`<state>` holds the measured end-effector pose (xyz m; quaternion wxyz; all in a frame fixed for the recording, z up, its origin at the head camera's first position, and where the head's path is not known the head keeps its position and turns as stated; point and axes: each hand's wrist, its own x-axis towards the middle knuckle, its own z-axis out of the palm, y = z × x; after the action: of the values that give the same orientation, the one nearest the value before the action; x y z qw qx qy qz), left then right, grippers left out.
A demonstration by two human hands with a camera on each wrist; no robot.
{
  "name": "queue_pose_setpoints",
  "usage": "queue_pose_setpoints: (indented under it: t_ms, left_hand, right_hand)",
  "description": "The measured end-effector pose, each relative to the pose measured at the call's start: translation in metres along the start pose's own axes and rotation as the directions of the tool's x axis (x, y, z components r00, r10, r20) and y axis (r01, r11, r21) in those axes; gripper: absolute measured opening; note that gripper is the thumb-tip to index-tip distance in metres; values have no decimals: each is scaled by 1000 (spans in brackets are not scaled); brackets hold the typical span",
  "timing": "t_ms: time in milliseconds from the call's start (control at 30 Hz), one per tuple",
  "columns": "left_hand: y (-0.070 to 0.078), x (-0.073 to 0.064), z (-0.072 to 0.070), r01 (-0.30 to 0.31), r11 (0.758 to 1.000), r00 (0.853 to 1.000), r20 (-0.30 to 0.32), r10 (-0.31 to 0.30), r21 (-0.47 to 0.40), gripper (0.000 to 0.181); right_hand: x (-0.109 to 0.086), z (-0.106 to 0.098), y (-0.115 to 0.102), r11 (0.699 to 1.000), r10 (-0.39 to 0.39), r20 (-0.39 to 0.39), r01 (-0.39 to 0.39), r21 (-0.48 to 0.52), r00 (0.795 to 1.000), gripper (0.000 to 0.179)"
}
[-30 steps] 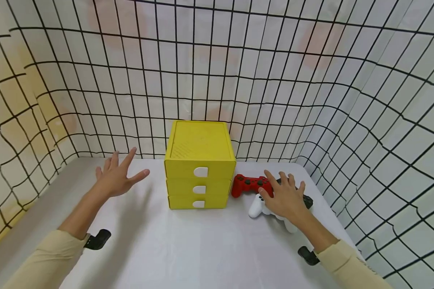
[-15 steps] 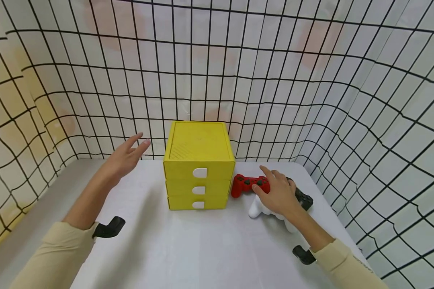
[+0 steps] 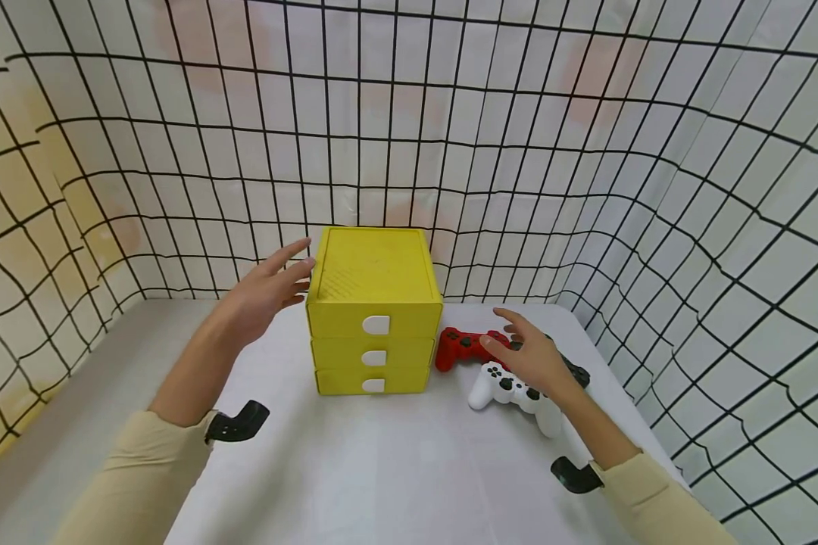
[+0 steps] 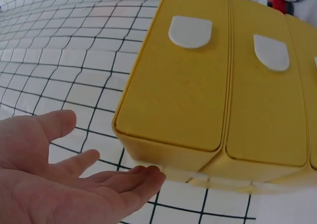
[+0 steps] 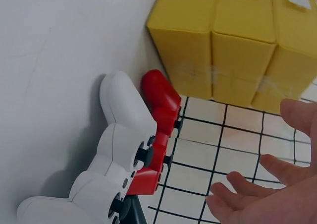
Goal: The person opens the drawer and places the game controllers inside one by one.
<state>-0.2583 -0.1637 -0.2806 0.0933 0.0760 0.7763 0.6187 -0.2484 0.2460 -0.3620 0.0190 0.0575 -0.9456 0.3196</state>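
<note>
A yellow three-drawer box (image 3: 375,265) with white tab handles stands at the back middle of the table. My left hand (image 3: 262,295) is at its upper left side, fingers extended and fingertips right at the top edge; the left wrist view has the fingers (image 4: 143,182) beside the box's side wall. My right hand (image 3: 528,356) hovers over the game controllers with fingers spread, holding nothing. Below it lie a red controller (image 3: 460,347), a white controller (image 3: 511,390) in front, and a black controller (image 3: 576,372) partly hidden behind the hand.
Black grid netting (image 3: 395,113) over white cloth surrounds the table on the back and both sides. The white tabletop (image 3: 382,469) stretches out in front of the box. The red controller lies close to the box's right side.
My left hand has moved right and up, from over the table to the box's left side. My right hand has shifted slightly, uncovering more of the white controller.
</note>
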Motion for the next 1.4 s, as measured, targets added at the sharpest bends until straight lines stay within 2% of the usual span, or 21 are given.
queue_pose_setpoints:
  t_ms: [367, 567, 800, 933, 1233, 1333, 1400]
  left_hand:
    - [-14, 7, 7, 30, 996, 999, -15, -31, -85, 69]
    - [-23, 10, 9, 35, 993, 999, -16, -38, -115, 71]
    - [-32, 9, 9, 19, 990, 1000, -20, -22, -139, 67]
    - [-37, 8, 9, -1, 993, 999, -35, -3, -121, 67]
    - [-50, 12, 8, -46, 998, 995, -90, 42, -48, 68]
    - [-53, 15, 9, -64, 997, 993, -102, 59, -46, 68]
    - [-54, 17, 10, -74, 996, 992, -110, 68, -49, 67]
  right_hand:
    - [-2, -5, 4, 986, 39, 65, -49, 160, 997, 74]
    - [-6, -2, -8, 981, 54, 109, -73, 179, 993, 77]
    - [-14, -1, -30, 978, -15, 115, -9, 207, 993, 67]
    - [-16, 0, -41, 974, -40, 131, 10, 225, 991, 60]
    - [-18, 4, -67, 963, 1, 199, -55, 265, 980, 55]
    - [-19, 6, -71, 945, -11, 222, -62, 320, 975, 52]
    - [-18, 8, -71, 921, -19, 237, -75, 381, 971, 50]
